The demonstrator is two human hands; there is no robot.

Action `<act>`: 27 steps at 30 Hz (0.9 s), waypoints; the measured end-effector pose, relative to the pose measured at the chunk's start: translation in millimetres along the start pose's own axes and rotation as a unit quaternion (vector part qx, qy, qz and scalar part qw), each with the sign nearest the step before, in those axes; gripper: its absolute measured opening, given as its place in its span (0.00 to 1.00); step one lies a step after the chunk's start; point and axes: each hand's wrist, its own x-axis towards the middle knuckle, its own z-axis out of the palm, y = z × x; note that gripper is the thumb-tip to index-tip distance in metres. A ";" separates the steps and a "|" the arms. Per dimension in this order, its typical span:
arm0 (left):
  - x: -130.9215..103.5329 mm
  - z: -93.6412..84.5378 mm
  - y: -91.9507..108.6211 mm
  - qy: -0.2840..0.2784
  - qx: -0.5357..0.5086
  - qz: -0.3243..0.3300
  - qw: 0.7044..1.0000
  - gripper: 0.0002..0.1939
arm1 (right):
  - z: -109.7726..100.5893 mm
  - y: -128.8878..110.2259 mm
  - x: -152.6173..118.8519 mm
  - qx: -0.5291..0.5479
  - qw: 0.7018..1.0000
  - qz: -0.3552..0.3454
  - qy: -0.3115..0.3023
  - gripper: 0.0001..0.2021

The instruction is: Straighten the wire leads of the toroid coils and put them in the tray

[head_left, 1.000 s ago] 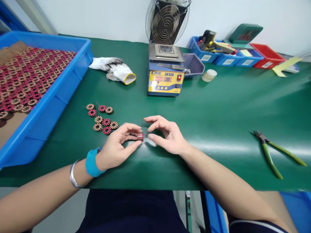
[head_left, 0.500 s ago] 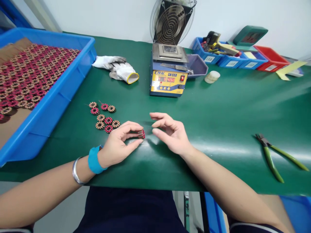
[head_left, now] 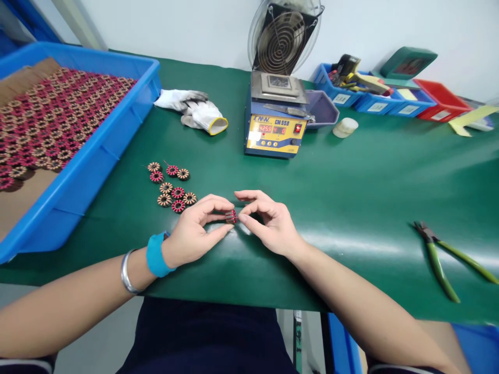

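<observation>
Between the thumb and fingers of my left hand is a small red wound core, held on its side above the green mat. The thumb and index fingertip of my right hand are pinched together at the core's right face; what they hold, if anything, is too small to make out. Several red and copper-coloured wound cores lie flat in a loose group beyond my left hand.
A blue tray full of cores stands at the left. White gloves lie behind the loose cores. A CM 558 heating unit stands at the back centre, small bins behind right, green-handled pliers at the right.
My right hand has moved in to the core, and its thumb and index finger have closed. My left hand still holds the core. The whole view has shifted slightly.
</observation>
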 end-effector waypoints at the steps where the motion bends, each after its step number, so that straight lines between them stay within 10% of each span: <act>1: 0.1 0.0 0.2 0.000 0.000 -0.001 1.000 0.12 | 0.1 0.5 -0.1 0.000 1.000 0.001 -0.001 0.07; 14: 0.1 -0.3 -0.9 0.017 -0.018 -0.009 1.000 0.11 | 1.4 4.4 -0.4 -0.014 1.000 -0.011 0.000 0.06; 27: 1.1 0.7 1.0 0.015 0.012 0.001 1.000 0.09 | 3.7 -4.8 -7.7 -0.206 0.963 -0.167 0.040 0.03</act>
